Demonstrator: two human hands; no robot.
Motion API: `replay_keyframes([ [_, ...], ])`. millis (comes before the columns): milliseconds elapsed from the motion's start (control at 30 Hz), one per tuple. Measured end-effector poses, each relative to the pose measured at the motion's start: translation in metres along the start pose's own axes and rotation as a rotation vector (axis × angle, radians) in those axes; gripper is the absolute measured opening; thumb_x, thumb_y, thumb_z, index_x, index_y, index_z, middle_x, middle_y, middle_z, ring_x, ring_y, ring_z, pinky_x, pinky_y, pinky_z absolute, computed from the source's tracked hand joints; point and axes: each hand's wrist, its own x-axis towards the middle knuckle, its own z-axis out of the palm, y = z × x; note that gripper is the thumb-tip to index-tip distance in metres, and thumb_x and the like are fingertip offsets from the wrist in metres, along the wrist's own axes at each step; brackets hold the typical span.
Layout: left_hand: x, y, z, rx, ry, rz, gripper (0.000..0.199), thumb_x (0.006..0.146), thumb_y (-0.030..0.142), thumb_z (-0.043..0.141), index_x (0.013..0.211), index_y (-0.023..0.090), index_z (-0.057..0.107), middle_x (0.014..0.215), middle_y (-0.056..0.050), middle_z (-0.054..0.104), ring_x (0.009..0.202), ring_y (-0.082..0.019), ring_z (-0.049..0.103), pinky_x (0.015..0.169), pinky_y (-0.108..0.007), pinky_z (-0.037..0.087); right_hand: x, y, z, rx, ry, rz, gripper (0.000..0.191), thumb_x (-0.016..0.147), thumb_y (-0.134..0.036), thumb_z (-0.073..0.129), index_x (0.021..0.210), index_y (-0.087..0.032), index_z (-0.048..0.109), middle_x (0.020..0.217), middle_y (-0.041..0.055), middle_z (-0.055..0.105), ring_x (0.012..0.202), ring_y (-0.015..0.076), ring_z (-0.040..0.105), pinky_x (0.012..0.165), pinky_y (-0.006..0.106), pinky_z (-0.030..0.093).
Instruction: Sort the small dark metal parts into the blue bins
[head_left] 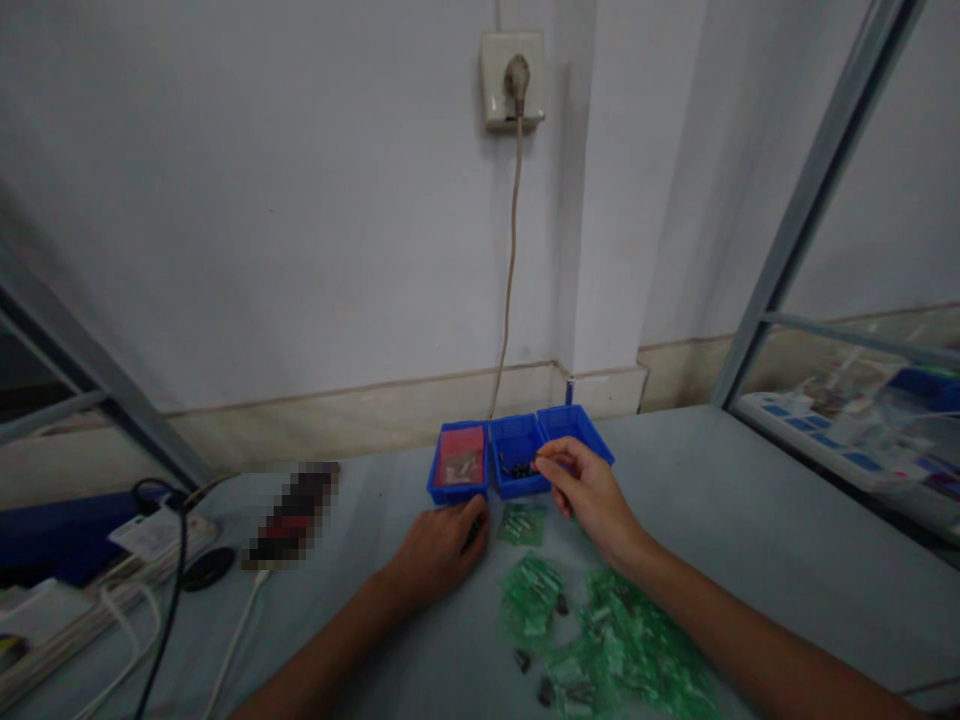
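Observation:
My left hand (pixel 442 548) rests on the table with its fingers curled, just in front of the left blue bin (pixel 457 493). Something dark shows between its thumb and fingers, too small to name. Over the right side of the middle blue bin (pixel 517 489), my right hand (pixel 589 492) has thumb and fingertips pinched together; whatever is in the pinch cannot be made out. Small dark parts (pixel 519 470) lie inside that bin. A green plastic bag (pixel 523 524) with small metal pieces lies between my hands. The left bin holds a pink bag (pixel 460 455) of small pieces.
A third blue bin (pixel 581 428) stands behind my right hand. Many green bags (pixel 637 640) are heaped near me, with a few loose dark parts (pixel 523 660). On the left are a blurred-out device (pixel 292 520), cables and a power strip (pixel 172 535). Metal posts flank the table.

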Motion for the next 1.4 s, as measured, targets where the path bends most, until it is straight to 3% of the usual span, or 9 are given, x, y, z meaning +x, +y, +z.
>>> replay_keyframes([
  [133,-0.001,0.001,0.0,-0.009,0.003,0.007,0.012,0.102,0.033,0.039,0.103,0.026,0.049,0.092,-0.001,0.069,0.078,-0.019,0.066,0.066,-0.028,0.044,-0.006,-0.005,0.001,-0.232,-0.008,-0.157,0.011,0.086,-0.034,0.071,0.093,-0.026,0.067,0.057,-0.0053,0.051,0.048,0.0138,0.046,0.047,0.026,0.034],
  [333,-0.001,0.001,0.0,-0.004,0.008,0.006,0.014,0.103,0.034,0.037,0.102,0.025,0.048,0.092,-0.001,0.069,0.078,-0.02,0.067,0.065,-0.028,0.044,-0.015,-0.011,0.006,-0.39,-0.033,-0.325,0.004,0.087,-0.025,0.07,0.091,-0.026,0.069,0.08,-0.0008,0.061,0.061,0.0152,0.051,0.058,0.029,0.039],
  [500,-0.001,0.0,0.001,0.002,0.011,0.009,0.015,0.103,0.034,0.036,0.102,0.025,0.049,0.09,-0.001,0.069,0.076,-0.02,0.067,0.064,-0.029,0.043,-0.013,-0.006,0.005,-0.346,-0.059,-0.236,0.009,0.088,-0.03,0.07,0.094,-0.025,0.068,0.064,-0.0044,0.052,0.056,0.0142,0.048,0.054,0.027,0.035],
  [667,-0.001,0.001,0.0,0.005,0.01,0.009,0.014,0.103,0.033,0.037,0.101,0.025,0.049,0.091,0.0,0.069,0.075,-0.019,0.066,0.063,-0.028,0.043,-0.01,-0.008,0.003,-0.111,-0.123,-0.05,0.02,0.088,-0.041,0.069,0.097,-0.023,0.065,0.054,-0.0071,0.048,0.044,0.0119,0.045,0.042,0.023,0.033],
  [867,0.0,0.001,0.0,0.008,0.003,0.0,0.014,0.103,0.033,0.038,0.102,0.025,0.049,0.091,-0.001,0.069,0.076,-0.019,0.066,0.065,-0.028,0.043,-0.008,-0.013,0.005,0.13,-0.161,0.06,0.029,0.093,-0.047,0.062,0.089,-0.019,0.065,0.062,-0.0033,0.057,0.042,0.0076,0.04,0.039,0.02,0.028],
  [1100,0.0,0.0,0.001,0.02,0.004,0.004,0.014,0.103,0.033,0.037,0.102,0.025,0.048,0.091,-0.001,0.069,0.077,-0.02,0.067,0.065,-0.028,0.042,-0.004,-0.005,0.006,0.352,-0.081,0.237,0.039,0.087,-0.054,0.067,0.077,-0.017,0.06,0.065,-0.0019,0.056,0.043,0.0052,0.04,0.037,0.018,0.024],
  [1267,-0.001,-0.001,0.002,0.009,-0.001,0.004,0.013,0.102,0.033,0.038,0.103,0.025,0.048,0.092,-0.001,0.069,0.078,-0.019,0.067,0.066,-0.027,0.043,-0.002,-0.004,0.004,0.409,-0.057,0.226,0.037,0.087,-0.052,0.068,0.078,-0.017,0.059,0.067,-0.0025,0.054,0.044,0.0051,0.039,0.037,0.017,0.026],
  [1400,-0.001,-0.001,0.002,0.007,-0.004,-0.001,0.013,0.102,0.034,0.039,0.103,0.025,0.049,0.092,-0.001,0.069,0.079,-0.019,0.067,0.067,-0.028,0.043,-0.003,-0.005,0.004,0.276,-0.04,0.119,0.031,0.091,-0.049,0.063,0.086,-0.018,0.06,0.075,-0.0007,0.059,0.047,0.0061,0.042,0.037,0.016,0.03],
])
